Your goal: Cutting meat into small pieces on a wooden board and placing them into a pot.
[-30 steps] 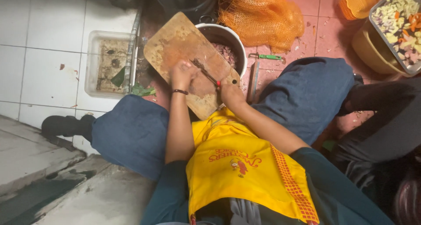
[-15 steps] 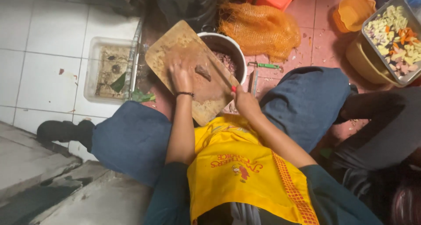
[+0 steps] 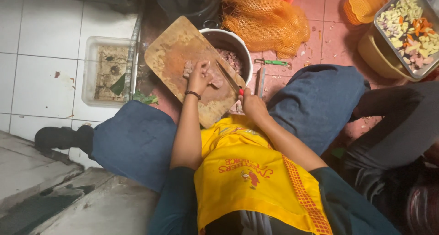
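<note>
Left hand (image 3: pixel 199 78) clamps meat (image 3: pixel 214 78) on cutting board (image 3: pixel 171 56) | right hand (image 3: pixel 253 104) grips knife (image 3: pixel 228 78) | meat looks soft, slippery: pin it from above.

White tiled floor (image 3: pixel 41 29), pink tiled floor (image 3: pixel 334 38), grey concrete step (image 3: pixel 27 171)

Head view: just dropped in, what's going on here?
A person in a yellow apron sits low on the tiled floor, cutting meat on a wooden board. The left hand pins the meat; the right hand holds a knife across it. A pot beside the board holds cut pieces. A tray of chopped vegetables sits to the right.
</note>
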